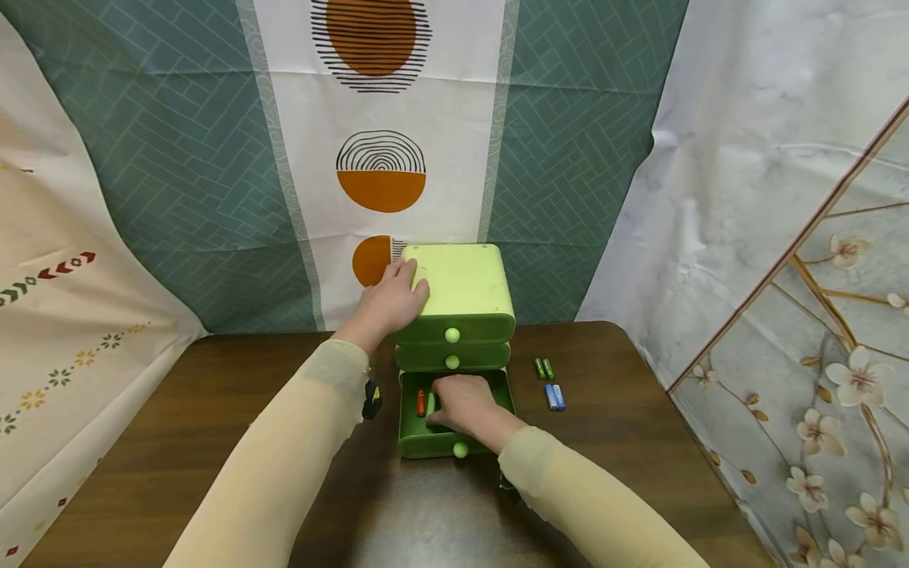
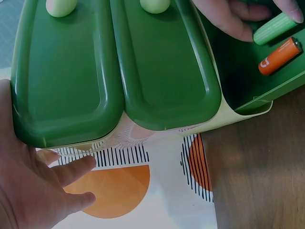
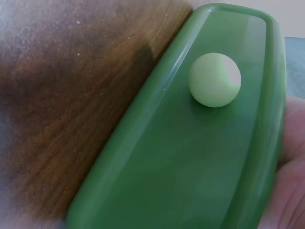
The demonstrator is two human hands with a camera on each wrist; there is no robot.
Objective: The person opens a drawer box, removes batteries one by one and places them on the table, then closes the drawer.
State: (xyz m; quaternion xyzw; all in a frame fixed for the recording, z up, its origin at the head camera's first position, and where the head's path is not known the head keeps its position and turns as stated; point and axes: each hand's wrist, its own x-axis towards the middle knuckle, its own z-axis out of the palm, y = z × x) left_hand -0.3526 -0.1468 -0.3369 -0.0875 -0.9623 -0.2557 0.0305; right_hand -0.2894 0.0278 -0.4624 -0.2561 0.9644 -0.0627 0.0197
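Observation:
A small drawer cabinet [image 1: 461,276] with a pale yellow-green top and green drawers stands on the table. Its bottom drawer [image 1: 426,447] is pulled out; the two above are closed. Inside it, my right hand [image 1: 469,402] pinches a light green battery [image 2: 275,29] between thumb and fingers. An orange battery [image 2: 280,56] lies beside that one on the drawer floor. My left hand [image 1: 390,304] rests against the cabinet's upper left edge, fingers extended along its side. In the right wrist view the bottom drawer's round knob [image 3: 214,80] shows, while the right fingertips are hidden behind the drawer front.
Right of the cabinet, two green batteries [image 1: 544,368] and two blue batteries [image 1: 555,397] lie in pairs on the brown wooden table [image 1: 604,457]. A patterned cloth [image 1: 383,110] hangs directly behind the cabinet. A floral sheet [image 1: 817,379] borders the table's right side.

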